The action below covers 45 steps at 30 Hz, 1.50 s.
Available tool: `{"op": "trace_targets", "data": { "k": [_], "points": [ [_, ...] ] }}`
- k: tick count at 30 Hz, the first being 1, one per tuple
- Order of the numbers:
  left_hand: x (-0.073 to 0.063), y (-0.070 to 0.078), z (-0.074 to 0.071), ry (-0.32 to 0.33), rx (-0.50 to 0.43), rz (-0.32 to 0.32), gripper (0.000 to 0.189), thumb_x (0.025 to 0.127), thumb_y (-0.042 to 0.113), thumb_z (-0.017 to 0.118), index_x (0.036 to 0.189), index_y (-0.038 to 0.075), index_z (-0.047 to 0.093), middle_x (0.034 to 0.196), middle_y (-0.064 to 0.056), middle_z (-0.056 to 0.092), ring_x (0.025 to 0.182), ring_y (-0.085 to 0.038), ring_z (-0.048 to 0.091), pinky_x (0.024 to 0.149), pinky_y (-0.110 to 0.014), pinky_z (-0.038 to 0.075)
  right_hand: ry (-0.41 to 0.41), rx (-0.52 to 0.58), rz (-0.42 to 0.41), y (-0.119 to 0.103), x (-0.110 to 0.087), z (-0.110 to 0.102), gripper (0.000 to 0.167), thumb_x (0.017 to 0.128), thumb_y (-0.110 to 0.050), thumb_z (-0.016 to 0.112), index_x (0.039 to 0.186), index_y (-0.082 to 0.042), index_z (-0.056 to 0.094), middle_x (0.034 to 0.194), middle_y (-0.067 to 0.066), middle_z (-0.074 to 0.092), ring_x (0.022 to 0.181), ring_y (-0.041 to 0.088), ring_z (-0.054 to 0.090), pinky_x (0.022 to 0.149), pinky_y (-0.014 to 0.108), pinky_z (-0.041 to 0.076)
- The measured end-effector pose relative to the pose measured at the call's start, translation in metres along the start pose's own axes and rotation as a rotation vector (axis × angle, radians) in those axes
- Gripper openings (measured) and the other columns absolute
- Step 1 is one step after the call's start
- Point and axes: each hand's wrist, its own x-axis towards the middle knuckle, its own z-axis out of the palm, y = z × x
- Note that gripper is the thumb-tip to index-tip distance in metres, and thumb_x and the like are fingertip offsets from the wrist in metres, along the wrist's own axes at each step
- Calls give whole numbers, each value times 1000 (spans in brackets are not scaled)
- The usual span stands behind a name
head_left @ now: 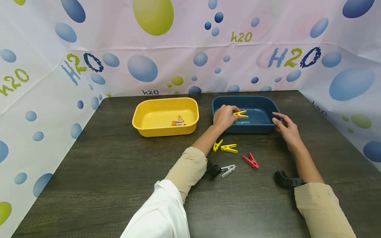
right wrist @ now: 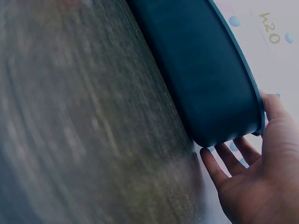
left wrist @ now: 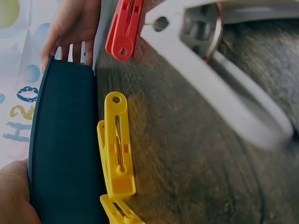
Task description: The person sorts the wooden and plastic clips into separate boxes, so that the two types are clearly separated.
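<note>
My left hand [head_left: 225, 117] pinches a yellow clothespin [head_left: 241, 114] over the blue tub [head_left: 245, 129]. Inside that tub lies a light blue clothespin [head_left: 242, 122], partly hidden by the front rim. At the tub's right end, my right hand [head_left: 288, 131] holds the rim, thumb at the edge and fingers along the outer wall [right wrist: 219, 107]. In front of the tub, two yellow clothespins [head_left: 229, 148] [head_left: 217, 145] lie on the table. A red clothespin [head_left: 251, 161] is to their right, and a white clothespin [head_left: 228, 170] lies closer, beside the left wrist's camera.
A yellow tub [head_left: 165, 133] stands to the left of the blue one, with several small items [head_left: 178, 122] in it, too small to name. The dark wooden table [head_left: 119, 178] meets a printed backdrop [head_left: 178, 49] at its back and sides.
</note>
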Motion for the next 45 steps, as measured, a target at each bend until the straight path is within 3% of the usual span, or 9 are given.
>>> {"op": "trace_targets", "data": {
  "k": [8,28,34,39,45],
  "points": [
    [-1,2,0,-6,19,5,27,83,36,67,108,24,69,91,12,63,68,-4,50,51,-16,38,5,71,10,2,0,0,50,94,-33,52,139,-15,42,140,15,27,112,7,44,87,18,41],
    [-1,2,2,-23,70,-51,27,84,37,66,109,27,69,93,13,60,78,-6,50,58,-17,39,-15,84,5,3,0,1,50,94,-32,51,139,-14,42,139,18,27,109,6,44,88,19,41],
    [-4,2,3,-21,106,-54,34,83,41,66,115,28,65,102,13,60,87,-6,50,64,-17,41,-11,107,2,4,-1,2,48,94,-31,52,138,-15,43,138,18,28,110,11,45,86,17,41],
    [-3,0,1,30,49,-20,31,84,37,67,112,25,67,101,10,61,87,-6,51,63,-17,41,-10,70,1,2,0,1,49,94,-33,51,139,-15,42,138,20,28,113,16,44,86,18,42],
    [-6,-5,-7,142,-188,67,26,83,30,69,106,16,70,95,6,61,81,-8,50,63,-17,39,-7,37,9,0,0,0,51,94,-36,49,140,-16,40,139,20,27,115,16,43,89,22,40]
  ]
}}
